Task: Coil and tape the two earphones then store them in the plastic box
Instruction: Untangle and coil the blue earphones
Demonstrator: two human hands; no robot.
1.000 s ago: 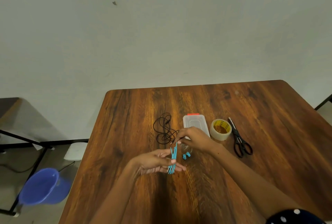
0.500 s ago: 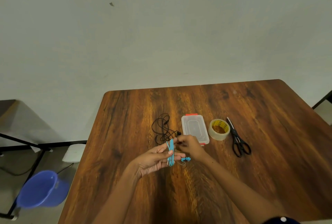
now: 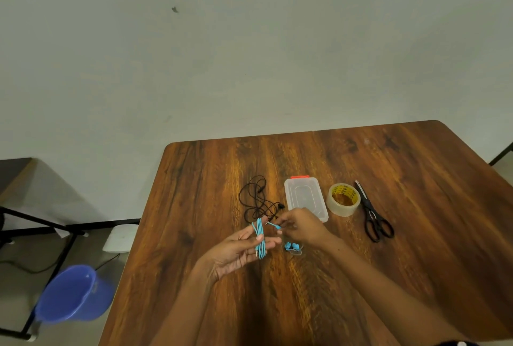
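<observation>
above the table (image 3: pixel 211 184), the left hand (image 3: pixel 240 252) held the limp, light blue earphone (image 3: pixel 260 237) coiled around its fingers while the right hand (image 3: pixel 301 227) pinched its loose cord end, the likeliest grip for winding.

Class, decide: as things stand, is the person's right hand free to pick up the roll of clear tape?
Probably not yet: the right hand pinches the blue earphone cable. The roll of clear tape lies unobstructed nearby, beside the clear plastic box.
</observation>
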